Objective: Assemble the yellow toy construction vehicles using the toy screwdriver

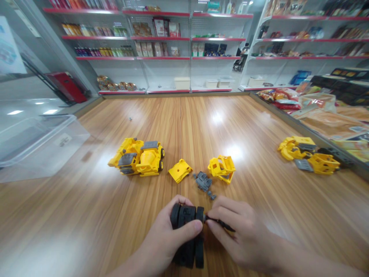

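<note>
My left hand (pixel 165 236) is wrapped round a black toy vehicle chassis (pixel 185 252) with black wheels, its thumb across the near side. My right hand (pixel 243 227) pinches a dark screwdriver (pixel 225 225), whose tip meets the hub of a wheel on the chassis's right side. Just beyond my hands lie a grey plastic toy part (pixel 203 181) and a smaller grey piece (pixel 211 195). Past them are a yellow toy cab (pixel 221 166) and a flat yellow panel (pixel 180 171) with a hole in it.
Assembled yellow toy trucks (pixel 148 159) stand at left. More yellow toy parts (pixel 324 162) lie by the table's right edge. A clear plastic bin (pixel 65 140) is at far left. Packaged goods (pixel 325 123) sit beyond the right edge, and stocked shelves (pixel 161 38) line the back.
</note>
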`<action>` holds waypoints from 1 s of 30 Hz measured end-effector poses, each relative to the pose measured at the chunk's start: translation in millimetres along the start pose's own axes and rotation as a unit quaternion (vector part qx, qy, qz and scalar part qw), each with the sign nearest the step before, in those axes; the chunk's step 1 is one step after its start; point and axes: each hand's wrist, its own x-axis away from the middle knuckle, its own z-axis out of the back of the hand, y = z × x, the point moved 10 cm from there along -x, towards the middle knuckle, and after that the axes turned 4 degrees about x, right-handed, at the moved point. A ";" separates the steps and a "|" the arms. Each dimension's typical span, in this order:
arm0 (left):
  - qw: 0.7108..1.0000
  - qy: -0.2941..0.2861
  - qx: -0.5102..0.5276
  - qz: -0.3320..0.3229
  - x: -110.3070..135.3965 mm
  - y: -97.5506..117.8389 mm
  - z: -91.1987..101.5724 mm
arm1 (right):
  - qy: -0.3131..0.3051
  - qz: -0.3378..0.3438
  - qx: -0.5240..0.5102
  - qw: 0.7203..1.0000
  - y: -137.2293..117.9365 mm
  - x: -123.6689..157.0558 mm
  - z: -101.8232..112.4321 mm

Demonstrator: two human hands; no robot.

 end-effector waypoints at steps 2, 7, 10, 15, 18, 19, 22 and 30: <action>1.000 0.007 -0.018 -0.005 0.6 1.4 1.4 | -0.015 -0.016 0.004 1.000 3.4 0.4 -3.4; 0.999 0.012 -0.029 -0.008 0.6 2.4 2.1 | -0.015 -0.041 -0.023 0.999 7.3 0.6 -1.5; 0.999 0.005 -0.036 -0.005 -0.7 -1.7 3.0 | -0.016 -0.028 -0.013 0.999 5.3 0.5 -1.3; 0.999 -0.007 -0.036 -0.018 -3.0 -7.6 5.9 | -0.038 -0.037 -0.011 0.999 7.7 1.0 -5.9; 0.999 -0.008 -0.042 -0.016 -3.1 -8.9 6.1 | -0.036 -0.037 -0.017 0.999 7.8 1.4 -5.2; 0.999 -0.009 -0.045 -0.014 -3.0 -9.0 5.4 | -0.036 -0.032 -0.014 0.999 7.0 1.6 -5.3; 0.998 -0.012 -0.053 -0.014 -2.8 -7.9 3.5 | -0.045 -0.022 0.004 0.999 5.7 2.9 -7.6; 0.998 -0.009 -0.058 -0.012 -3.6 -6.8 3.8 | -0.044 -0.033 0.001 0.999 6.5 4.0 -6.9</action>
